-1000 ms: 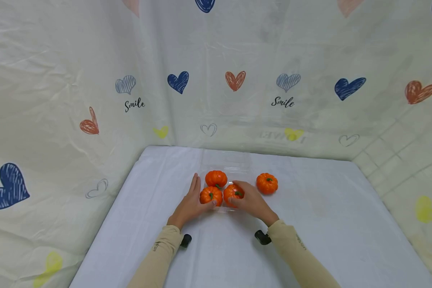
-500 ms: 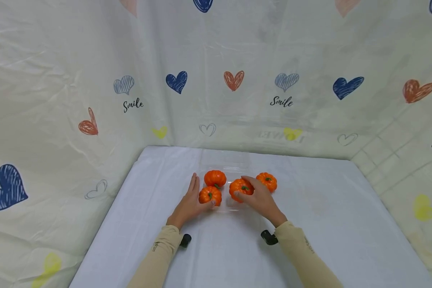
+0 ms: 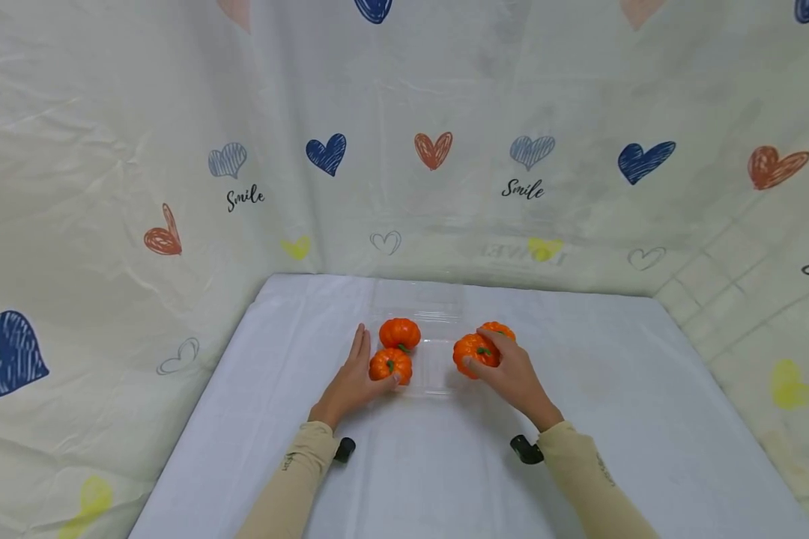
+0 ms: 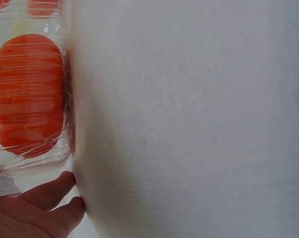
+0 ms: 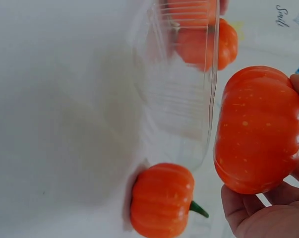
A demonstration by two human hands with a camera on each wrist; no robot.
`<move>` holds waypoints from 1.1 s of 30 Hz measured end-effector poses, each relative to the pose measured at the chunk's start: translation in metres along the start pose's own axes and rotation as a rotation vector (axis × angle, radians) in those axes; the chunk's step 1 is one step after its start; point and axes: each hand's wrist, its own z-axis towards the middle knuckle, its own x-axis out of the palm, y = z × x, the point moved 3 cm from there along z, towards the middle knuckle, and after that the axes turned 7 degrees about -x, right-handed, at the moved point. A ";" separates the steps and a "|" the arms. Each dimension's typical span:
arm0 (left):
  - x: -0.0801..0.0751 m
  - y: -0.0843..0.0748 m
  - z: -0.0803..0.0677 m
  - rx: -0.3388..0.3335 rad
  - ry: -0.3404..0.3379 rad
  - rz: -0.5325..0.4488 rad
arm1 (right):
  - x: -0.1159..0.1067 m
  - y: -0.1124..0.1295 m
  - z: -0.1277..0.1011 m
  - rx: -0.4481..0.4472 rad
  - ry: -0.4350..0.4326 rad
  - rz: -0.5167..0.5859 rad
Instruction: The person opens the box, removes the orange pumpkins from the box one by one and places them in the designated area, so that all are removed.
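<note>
While R hand (image 3: 512, 374) grips pumpkin (image 3: 473, 354), spare pumpkin (image 3: 497, 329) sits behind; L hand (image 3: 350, 382) flat against tray (image 3: 431, 374).

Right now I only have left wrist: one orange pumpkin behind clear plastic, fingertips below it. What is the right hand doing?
Observer: The right hand grips a third pumpkin at the right edge of the clear container.
Operator: How many are inside the container?
Observer: Two: the near pumpkin, with the left hand flat beside it, and the far pumpkin behind it.
Operator: Any loose ones?
Observer: One loose pumpkin sits on the white table, just beyond the right hand.
</note>
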 end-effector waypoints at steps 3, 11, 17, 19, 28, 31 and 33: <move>0.000 0.000 0.000 -0.004 0.003 -0.008 | -0.005 -0.005 -0.004 0.008 -0.013 -0.006; 0.001 0.003 0.000 -0.006 0.011 -0.012 | -0.018 -0.019 -0.018 0.085 -0.015 -0.028; 0.000 0.001 0.002 -0.018 0.014 -0.015 | -0.024 -0.028 -0.026 0.099 -0.020 -0.042; 0.000 0.002 0.002 -0.013 0.013 -0.015 | -0.024 -0.031 -0.028 0.094 -0.023 -0.049; -0.002 0.001 -0.001 0.004 0.017 -0.022 | -0.015 -0.042 -0.034 0.114 -0.008 -0.075; -0.003 0.001 0.000 0.010 0.017 -0.021 | -0.013 -0.045 -0.034 0.119 -0.003 -0.080; -0.004 0.001 0.000 0.014 0.015 -0.022 | -0.011 -0.048 -0.035 0.119 0.001 -0.085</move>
